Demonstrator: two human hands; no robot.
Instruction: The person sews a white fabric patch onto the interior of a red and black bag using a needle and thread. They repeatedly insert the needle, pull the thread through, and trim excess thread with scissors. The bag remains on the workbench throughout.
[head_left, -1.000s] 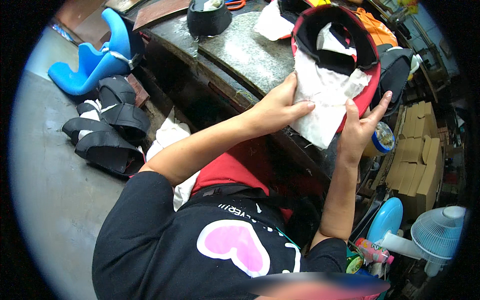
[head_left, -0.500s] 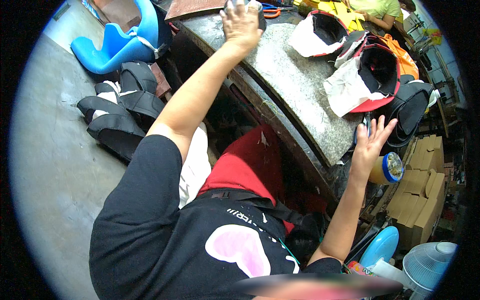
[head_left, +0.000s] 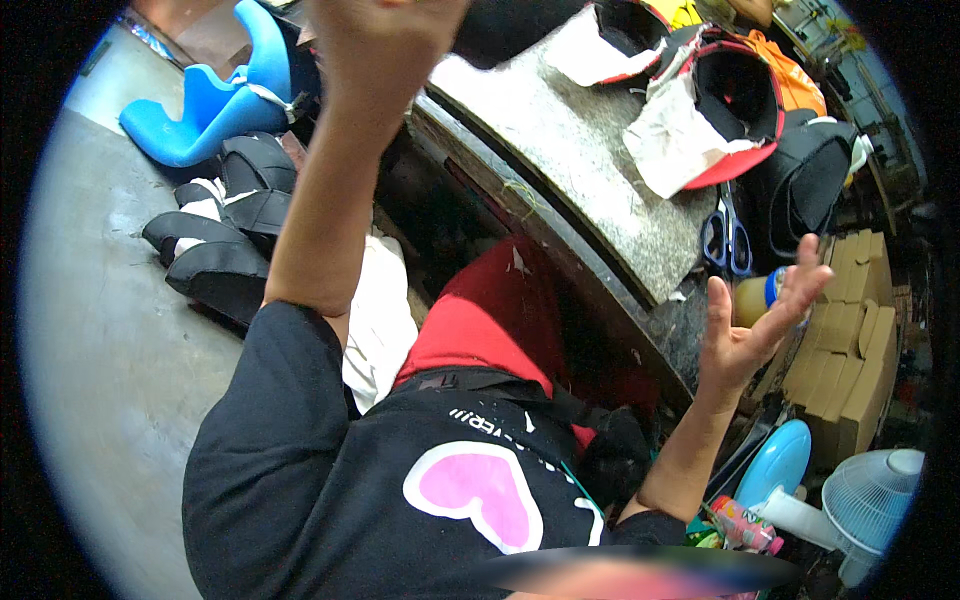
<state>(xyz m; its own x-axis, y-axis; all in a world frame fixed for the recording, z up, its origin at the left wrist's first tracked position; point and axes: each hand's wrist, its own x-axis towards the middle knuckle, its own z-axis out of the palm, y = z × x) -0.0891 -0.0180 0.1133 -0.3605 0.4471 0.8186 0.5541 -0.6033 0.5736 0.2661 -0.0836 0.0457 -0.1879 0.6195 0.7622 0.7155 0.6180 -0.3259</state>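
My left hand [head_left: 385, 45] is raised high at the top edge, where its fingers are cut off from view. Beside it is a black shape [head_left: 510, 25], also cut by the edge; whether the hand holds it cannot be seen. My right hand [head_left: 755, 335] is open over the table's right corner, fingers spread, with nothing in it. Just beyond it lie scissors [head_left: 727, 240] with dark blue handles. A jar [head_left: 750, 300] with a blue lid is partly behind its fingers. Cap-like pieces [head_left: 690, 120] with white cloth, red edges and black lining sit on the stone-topped table [head_left: 600, 180].
Black padded pieces [head_left: 215, 260] and a blue foam form [head_left: 205, 120] are at the left. Cardboard boxes [head_left: 845, 340], a light blue fan [head_left: 875, 500] and a pink bottle [head_left: 745, 525] are at the right. Black rounded pieces [head_left: 800, 190] stand beside the scissors.
My left hand has lifted off the table's far side and come nearer, and the black shape has appeared beside it. My right hand has shifted slightly right and down, uncovering the scissors.
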